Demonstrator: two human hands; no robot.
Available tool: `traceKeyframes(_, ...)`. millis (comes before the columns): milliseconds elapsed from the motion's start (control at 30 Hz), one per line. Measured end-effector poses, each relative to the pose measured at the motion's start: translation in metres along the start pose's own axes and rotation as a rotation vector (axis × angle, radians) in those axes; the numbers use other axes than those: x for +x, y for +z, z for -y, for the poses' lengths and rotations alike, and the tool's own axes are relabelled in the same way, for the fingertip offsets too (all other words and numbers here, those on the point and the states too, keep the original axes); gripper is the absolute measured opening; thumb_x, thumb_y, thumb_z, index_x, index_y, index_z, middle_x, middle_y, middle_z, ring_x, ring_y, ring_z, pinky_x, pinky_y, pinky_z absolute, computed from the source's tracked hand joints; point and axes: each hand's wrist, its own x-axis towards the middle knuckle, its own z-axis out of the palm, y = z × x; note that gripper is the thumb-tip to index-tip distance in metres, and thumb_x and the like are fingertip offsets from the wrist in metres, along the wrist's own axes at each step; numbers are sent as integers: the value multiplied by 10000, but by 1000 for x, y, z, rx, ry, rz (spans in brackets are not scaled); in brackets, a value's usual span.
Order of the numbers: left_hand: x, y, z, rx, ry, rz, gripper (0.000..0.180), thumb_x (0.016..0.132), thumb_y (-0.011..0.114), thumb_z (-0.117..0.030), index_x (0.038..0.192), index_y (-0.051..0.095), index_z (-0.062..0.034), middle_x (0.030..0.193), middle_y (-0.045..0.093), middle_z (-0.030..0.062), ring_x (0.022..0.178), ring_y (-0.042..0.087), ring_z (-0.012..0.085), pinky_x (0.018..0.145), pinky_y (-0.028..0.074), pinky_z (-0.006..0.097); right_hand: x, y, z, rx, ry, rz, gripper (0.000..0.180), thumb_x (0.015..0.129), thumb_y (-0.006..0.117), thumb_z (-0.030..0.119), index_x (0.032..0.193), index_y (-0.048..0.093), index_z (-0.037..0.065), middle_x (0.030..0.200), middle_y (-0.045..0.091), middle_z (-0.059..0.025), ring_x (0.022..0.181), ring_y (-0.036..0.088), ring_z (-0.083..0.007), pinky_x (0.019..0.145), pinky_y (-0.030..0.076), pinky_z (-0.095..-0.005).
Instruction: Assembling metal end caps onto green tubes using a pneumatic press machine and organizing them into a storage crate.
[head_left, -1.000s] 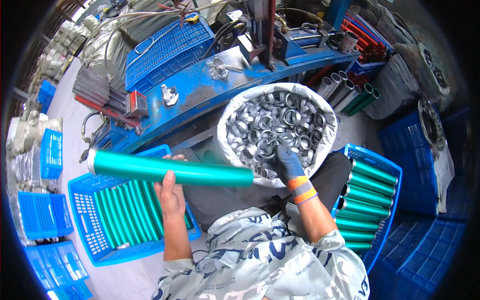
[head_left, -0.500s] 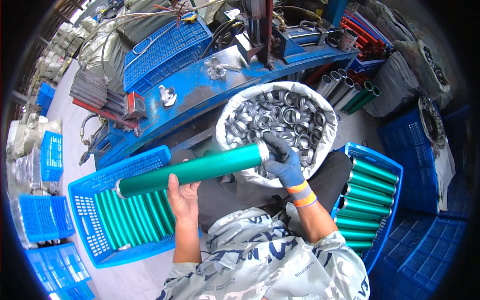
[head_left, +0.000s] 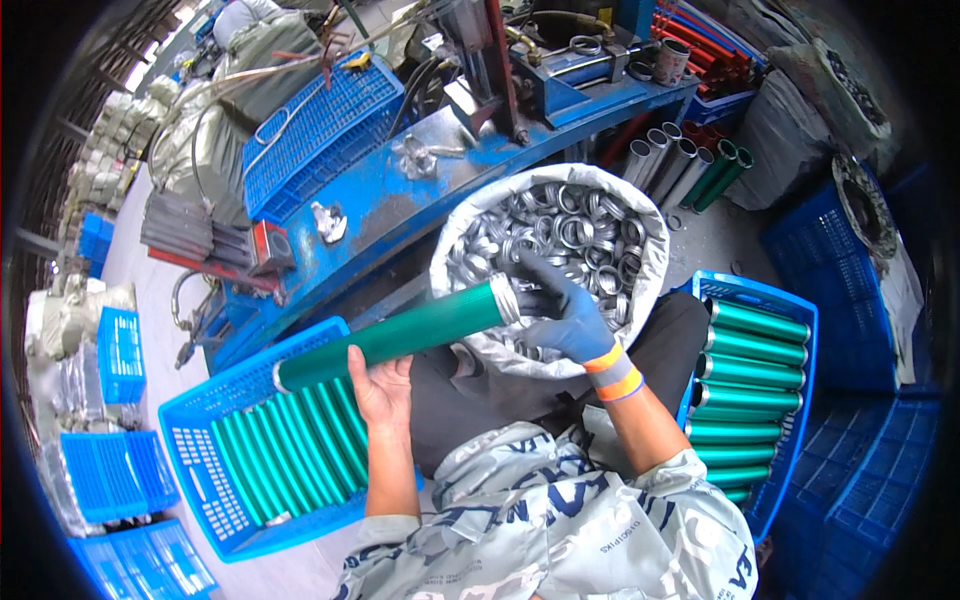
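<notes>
A person's bare left hand (head_left: 382, 392) held a long, glossy green cylindrical tube (head_left: 400, 338) near its middle. The tube slanted above the lap: its left end sat low, over a blue slatted plastic crate (head_left: 205, 490) of similar green tubes (head_left: 290, 455), and its right end rose away from the body, over the near left edge of a round white sack (head_left: 656, 235) full of loose metal rings (head_left: 575, 232). The left thumb lay against the tube's near side and the other fingers seemed to pass beneath, closed on it.

A ridged silver metal ring (head_left: 506, 299) stood at the tube's right end, in line with the long axis. The right hand (head_left: 572, 325), in a blue and dark grey glove, was much the nearer hand to it, just beyond that end. Its fingers bent around the ring, one above and the thumb toward the body; they covered part of it, so I could not tell whether they gripped it.

Beyond the sack stretched a blue metal desk (head_left: 365, 240); to the right stood another blue crate (head_left: 812, 345) of green tubes.
</notes>
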Motion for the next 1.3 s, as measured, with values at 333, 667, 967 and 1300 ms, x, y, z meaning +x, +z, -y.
traceKeyframes(333,87,31,3,-141,-89,16,545,1131,747,-399,1511,610,-34,1528,648,124,1483,583,276,1285,470,470,-21,-104,-106,-1641,-41,-261,734,923,834,570,1479,726,103,1539,665,-212,1506,541,-463,1267,396,-614)
traceKeyframes(667,364,67,9,-119,-14,-194,569,1062,854,-272,1488,600,6,1514,628,238,1456,611,383,1247,537,546,-12,-85,-121,-1598,-163,-208,572,887,824,564,1231,828,108,1336,747,-106,1344,607,-386,1168,439,-578)
traceKeyframes(967,405,31,24,4,-154,-287,836,1002,885,-485,1596,522,-21,1555,601,313,1435,630,482,1217,523,634,-6,-77,-126,-1662,-3,-186,791,963,759,685,1486,716,93,1499,715,-187,1445,598,-442,1262,383,-623)
traceKeyframes(1300,352,41,2,127,-142,-255,787,1052,826,-491,1627,501,-63,1595,604,329,1467,637,468,1197,545,620,-9,-84,-138,-1753,40,-141,922,869,838,625,1576,618,75,1584,616,-189,1514,510,-438,1218,401,-660)
